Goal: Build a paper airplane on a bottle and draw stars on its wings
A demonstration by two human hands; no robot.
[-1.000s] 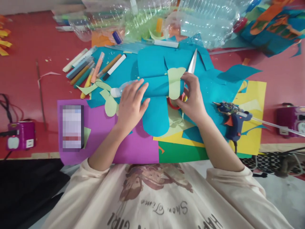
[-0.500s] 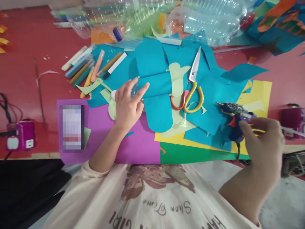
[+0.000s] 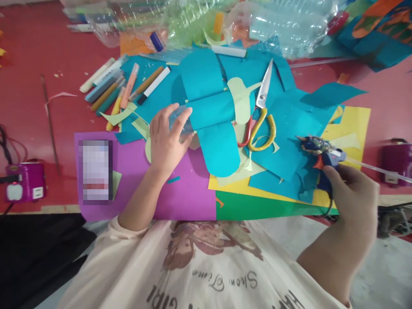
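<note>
My left hand (image 3: 169,137) is curled around the clear end of a plastic bottle (image 3: 183,119). Blue paper (image 3: 212,109) wraps the bottle's middle, and rounded blue paper flaps (image 3: 222,150) stick out on both sides. At its far end sits a pale green paper piece (image 3: 240,98). On the right, my right hand (image 3: 352,193) grips the handle of a dark blue glue gun (image 3: 333,159), its nozzle pointing left. A clear glue stick (image 3: 370,166) juts from the gun's rear. Yellow-and-red-handled scissors (image 3: 263,116) lie beyond the bottle, partly hidden by it.
Several markers (image 3: 109,86) lie at the left on blue paper scraps. A phone (image 3: 95,169) rests on purple paper (image 3: 135,180). Clear plastic bottles (image 3: 277,25) line the back. Yellow paper (image 3: 357,128) and green paper (image 3: 273,208) lie at the right and front. Purple boxes (image 3: 25,182) stand at the table's sides.
My left fingers have closed further around the bottle, which has turned slightly with its flaps. My right hand has settled onto the glue gun's handle, and the gun has shifted slightly.
</note>
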